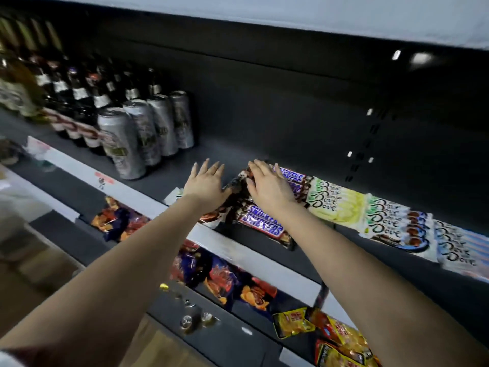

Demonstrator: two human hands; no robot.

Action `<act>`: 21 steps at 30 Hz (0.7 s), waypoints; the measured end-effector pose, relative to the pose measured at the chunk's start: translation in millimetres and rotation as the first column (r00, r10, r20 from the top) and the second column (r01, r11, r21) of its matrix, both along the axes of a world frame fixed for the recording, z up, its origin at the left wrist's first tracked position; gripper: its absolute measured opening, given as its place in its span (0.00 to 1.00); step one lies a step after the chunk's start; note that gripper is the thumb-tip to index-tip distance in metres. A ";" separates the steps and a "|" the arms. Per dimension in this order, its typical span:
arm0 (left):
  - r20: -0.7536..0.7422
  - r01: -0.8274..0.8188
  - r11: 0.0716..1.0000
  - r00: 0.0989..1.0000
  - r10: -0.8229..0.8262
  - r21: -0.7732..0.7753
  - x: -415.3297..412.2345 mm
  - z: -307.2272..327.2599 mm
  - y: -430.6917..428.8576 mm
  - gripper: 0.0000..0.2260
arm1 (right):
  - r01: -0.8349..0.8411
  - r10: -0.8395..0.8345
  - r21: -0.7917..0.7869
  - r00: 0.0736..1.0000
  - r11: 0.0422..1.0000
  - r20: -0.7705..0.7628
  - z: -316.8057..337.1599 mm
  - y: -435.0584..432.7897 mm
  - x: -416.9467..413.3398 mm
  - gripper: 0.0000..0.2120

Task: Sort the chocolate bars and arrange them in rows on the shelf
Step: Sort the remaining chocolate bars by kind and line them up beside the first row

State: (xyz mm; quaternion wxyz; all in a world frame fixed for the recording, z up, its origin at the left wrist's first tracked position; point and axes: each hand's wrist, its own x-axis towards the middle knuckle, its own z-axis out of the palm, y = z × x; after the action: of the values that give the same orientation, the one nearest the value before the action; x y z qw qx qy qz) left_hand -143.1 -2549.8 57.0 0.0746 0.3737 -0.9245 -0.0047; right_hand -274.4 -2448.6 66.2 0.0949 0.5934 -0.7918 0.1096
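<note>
Head view: left hand (205, 186) and right hand (267, 188), fingers straight and slightly apart, flank the loose chocolate bars (264, 225) under and between the fingers on the shelf (164, 178); best to press inward evenly, squaring them against the white bars (336, 205).

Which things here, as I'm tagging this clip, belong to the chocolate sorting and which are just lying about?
Part of the job: Snickers bars, Dove bars, shelf, left hand, right hand.
Just lying about: cans, bottles, snack bags lower down.
</note>
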 end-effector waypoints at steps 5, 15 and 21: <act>0.039 -0.004 0.997 0.999 0.001 0.072 45.8 -5.2 -34.7 0.29 | -0.079 0.079 0.024 0.997 0.997 0.018 -10.7 -42.5 35.6 0.25; -0.024 0.087 0.958 0.996 -0.084 0.273 86.5 -22.9 -48.2 0.22 | -0.271 0.245 0.185 0.958 0.945 0.152 -33.7 -55.4 90.9 0.24; -0.150 0.140 0.958 0.983 -0.104 0.250 92.6 -21.2 -41.9 0.20 | -0.273 0.247 0.187 0.957 0.944 0.149 -31.1 -51.2 88.3 0.24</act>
State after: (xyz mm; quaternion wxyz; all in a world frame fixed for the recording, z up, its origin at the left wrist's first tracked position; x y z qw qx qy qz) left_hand -50.5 -2591.6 35.8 0.0872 0.3212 -0.9300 -0.1558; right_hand -186.1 -2499.8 35.1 -0.0315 0.6914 -0.7178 0.0754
